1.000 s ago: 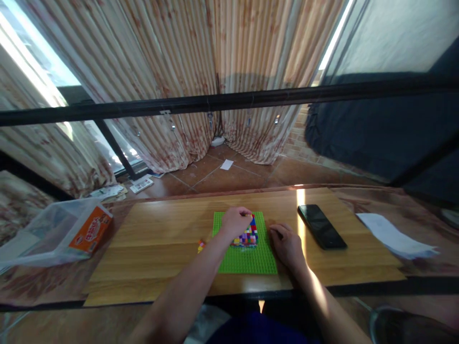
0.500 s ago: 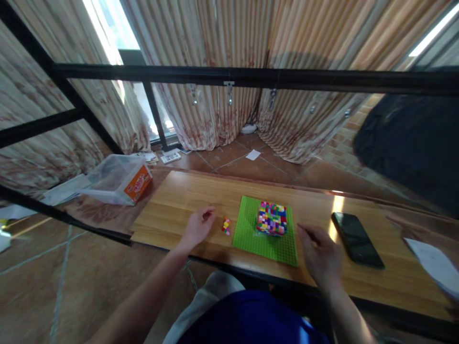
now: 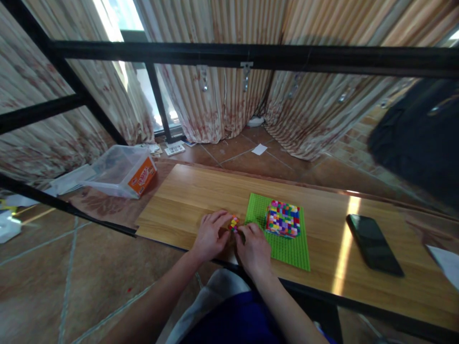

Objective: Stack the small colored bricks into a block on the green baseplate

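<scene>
A small cluster of colourful toy building bricks (image 3: 234, 222) lies on the wooden table, between my two hands. My left hand (image 3: 212, 236) curves around its left side, fingers stretched out and thumb apart, fingertips at the bricks. From the right, my right hand (image 3: 255, 249) reaches over the near left part of the green baseplate (image 3: 289, 253). Its thumb and forefinger come close together at the cluster's edge; whatever is between them is too small to make out. On the baseplate stands a boxy block built of many multicoloured bricks (image 3: 283, 219), touched by neither hand.
A black phone (image 3: 375, 244) lies to the right on the wooden table (image 3: 201, 191), with white paper (image 3: 446, 263) beyond it. A clear plastic bin (image 3: 120, 167) with an orange label sits on the floor at left. A black metal bar (image 3: 215, 53) crosses above the table.
My right hand has moved left from beside the baseplate to the small brick cluster. My left hand has moved in to its left side and spread its fingers. The view has shifted slightly.
</scene>
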Available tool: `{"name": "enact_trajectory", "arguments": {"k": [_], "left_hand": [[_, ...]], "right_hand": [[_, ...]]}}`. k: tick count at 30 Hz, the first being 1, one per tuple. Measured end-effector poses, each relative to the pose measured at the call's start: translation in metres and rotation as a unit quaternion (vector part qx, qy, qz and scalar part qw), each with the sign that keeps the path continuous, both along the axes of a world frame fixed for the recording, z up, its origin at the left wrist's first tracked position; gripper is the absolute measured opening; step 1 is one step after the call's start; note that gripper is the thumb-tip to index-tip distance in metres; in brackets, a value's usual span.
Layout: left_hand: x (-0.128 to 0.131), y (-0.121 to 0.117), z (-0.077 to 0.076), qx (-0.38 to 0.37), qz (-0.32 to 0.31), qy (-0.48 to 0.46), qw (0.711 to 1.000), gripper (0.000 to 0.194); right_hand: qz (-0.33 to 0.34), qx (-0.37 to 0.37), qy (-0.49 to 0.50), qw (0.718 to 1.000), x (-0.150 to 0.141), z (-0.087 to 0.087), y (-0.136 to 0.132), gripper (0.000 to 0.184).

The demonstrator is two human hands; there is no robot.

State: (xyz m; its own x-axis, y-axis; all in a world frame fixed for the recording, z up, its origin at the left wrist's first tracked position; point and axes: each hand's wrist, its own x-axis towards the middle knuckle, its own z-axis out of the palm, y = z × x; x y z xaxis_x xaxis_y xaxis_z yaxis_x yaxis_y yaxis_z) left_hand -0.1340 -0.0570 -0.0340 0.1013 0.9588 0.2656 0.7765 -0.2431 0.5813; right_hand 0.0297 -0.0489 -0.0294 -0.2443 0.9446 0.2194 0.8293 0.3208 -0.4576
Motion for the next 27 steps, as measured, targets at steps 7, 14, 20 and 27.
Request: {"name": "enact_trajectory", "arguments": {"k": [7,14,20,27], "left_hand": [[0.004,0.0,0.002,0.012,-0.029,0.006,0.999,0.029],[0.006,-0.001,0.0,0.026,-0.025,0.004,0.999,0.016],[0.004,-0.003,0.0,0.027,-0.028,-0.014,0.999,0.015],[0.003,-0.004,-0.001,0.042,-0.014,-0.045,0.998,0.012]], "right_hand": [[0.009,0.02,0.016,1.0,0.001,-0.007,-0.002,0.018],[0.053,0.046,0.099,0.993,0.004,-0.011,-0.001,0.021],[0.068,0.053,0.123,0.989,0.002,-0.012,0.001,0.024],[0.067,0.075,0.107,0.989,-0.005,-0.012,0.001,0.025]]}}
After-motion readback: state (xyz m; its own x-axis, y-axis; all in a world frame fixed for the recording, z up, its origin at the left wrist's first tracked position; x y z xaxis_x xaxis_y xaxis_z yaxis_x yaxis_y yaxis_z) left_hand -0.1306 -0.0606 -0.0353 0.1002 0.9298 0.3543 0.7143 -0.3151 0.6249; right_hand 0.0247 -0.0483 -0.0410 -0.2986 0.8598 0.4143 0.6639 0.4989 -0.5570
